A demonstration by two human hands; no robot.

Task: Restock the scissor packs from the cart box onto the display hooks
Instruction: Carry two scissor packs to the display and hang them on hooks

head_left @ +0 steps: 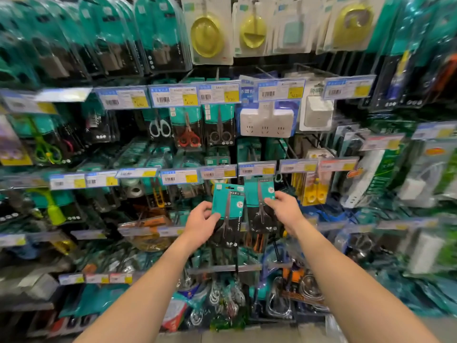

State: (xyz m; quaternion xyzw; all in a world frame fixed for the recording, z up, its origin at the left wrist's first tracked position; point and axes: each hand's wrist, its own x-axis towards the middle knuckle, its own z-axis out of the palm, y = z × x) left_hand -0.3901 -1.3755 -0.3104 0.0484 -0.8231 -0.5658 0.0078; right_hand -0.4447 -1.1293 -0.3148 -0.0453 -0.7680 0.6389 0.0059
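My left hand [201, 225] grips a teal and black scissor pack [228, 214] by its left edge, held upright in front of the display wall. Just to its right, a second scissor pack [259, 206] of the same kind hangs on a display hook under the price strip [257, 169]. My right hand [284, 210] pinches the right edge of that hanging pack. The two packs stand side by side, nearly touching. The cart box is out of view.
Hooks around carry many other packs: red and black scissors [189, 134] above, white power sockets [265, 122] upper right, yellow scissors [312, 191] to the right, orange tools [148, 224] at left. Price tag strips [173, 95] jut out in front of each row.
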